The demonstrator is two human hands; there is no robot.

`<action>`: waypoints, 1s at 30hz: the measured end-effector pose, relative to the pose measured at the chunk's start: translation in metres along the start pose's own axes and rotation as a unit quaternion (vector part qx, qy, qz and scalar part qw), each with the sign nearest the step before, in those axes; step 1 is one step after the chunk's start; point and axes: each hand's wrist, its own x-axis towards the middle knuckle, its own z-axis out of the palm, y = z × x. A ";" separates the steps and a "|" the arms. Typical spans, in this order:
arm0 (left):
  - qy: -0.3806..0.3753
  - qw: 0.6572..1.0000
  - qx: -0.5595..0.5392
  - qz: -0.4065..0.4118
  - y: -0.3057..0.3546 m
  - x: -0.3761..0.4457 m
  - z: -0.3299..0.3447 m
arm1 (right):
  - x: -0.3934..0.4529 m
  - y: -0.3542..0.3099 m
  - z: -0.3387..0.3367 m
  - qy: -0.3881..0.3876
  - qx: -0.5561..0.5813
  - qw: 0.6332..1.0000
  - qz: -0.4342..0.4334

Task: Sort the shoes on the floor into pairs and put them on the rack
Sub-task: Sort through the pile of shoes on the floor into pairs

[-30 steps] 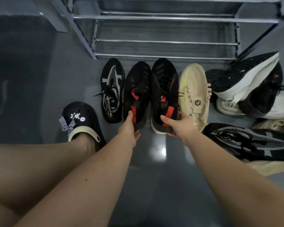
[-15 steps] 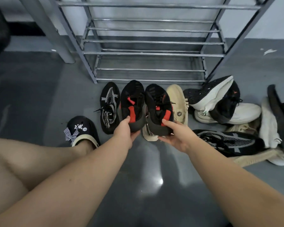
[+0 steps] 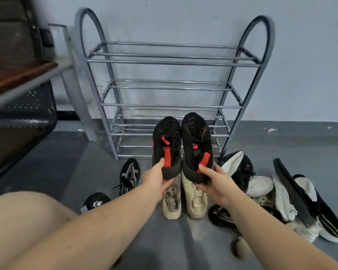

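My left hand (image 3: 157, 177) grips the heel of one black-and-red sneaker (image 3: 167, 145), my right hand (image 3: 216, 181) the heel of its mate (image 3: 198, 145). Both are in the air before the rack (image 3: 170, 94), side by side, long axes pointing away from me, toes to the rack. Knit uppers, red pull tabs. Rack: bare chrome rails, arched grey ends. Beige pair (image 3: 183, 197) on the floor (image 3: 57, 162) below, partly hidden by my hands. Right-hand pile (image 3: 293, 199) tangled, hard to sort out.
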 end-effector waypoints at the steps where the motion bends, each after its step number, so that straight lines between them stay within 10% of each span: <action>1: -0.006 1.000 -0.002 0.010 0.009 -0.007 0.004 | -0.003 -0.007 0.005 -0.007 0.000 1.000 -0.009; 30: -0.107 0.970 -0.094 0.195 0.152 -0.105 0.035 | -0.079 -0.134 0.129 -0.091 -0.075 0.979 -0.165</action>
